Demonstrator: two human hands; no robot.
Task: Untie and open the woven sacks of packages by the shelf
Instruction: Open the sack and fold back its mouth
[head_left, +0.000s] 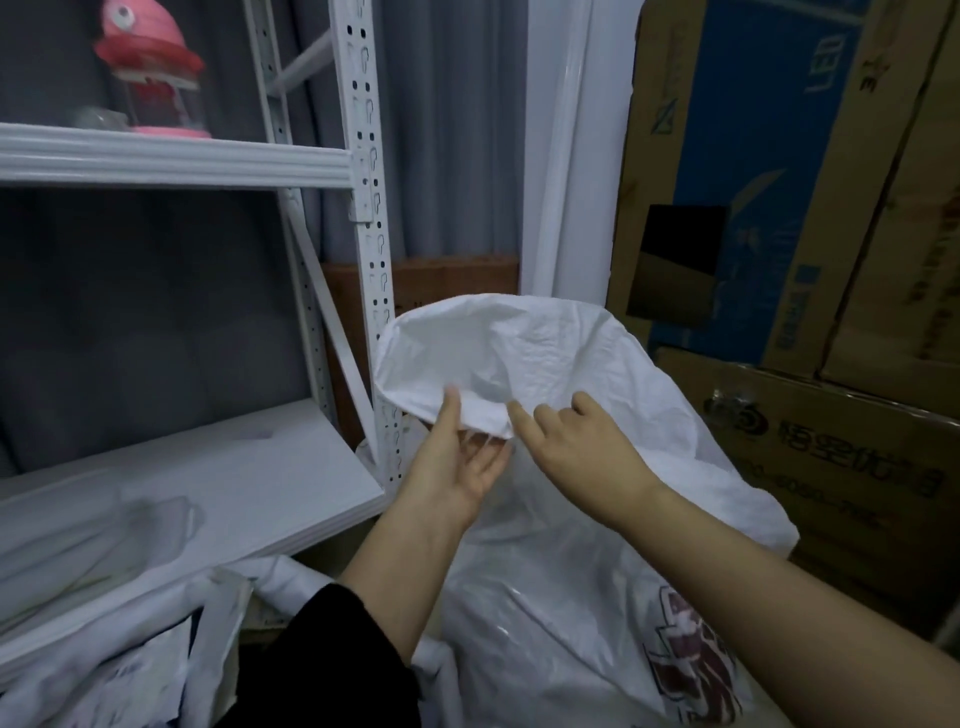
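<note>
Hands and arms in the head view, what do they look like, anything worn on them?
Both are bare: the left hand and right hand show no gloves, rings, watch or bands. The right forearm is uncovered as far as the frame shows. The left forearm is bare too, with a black sleeve bunched near the elbow. The fingers carry nothing visible; the nails are too blurred to tell.
</note>
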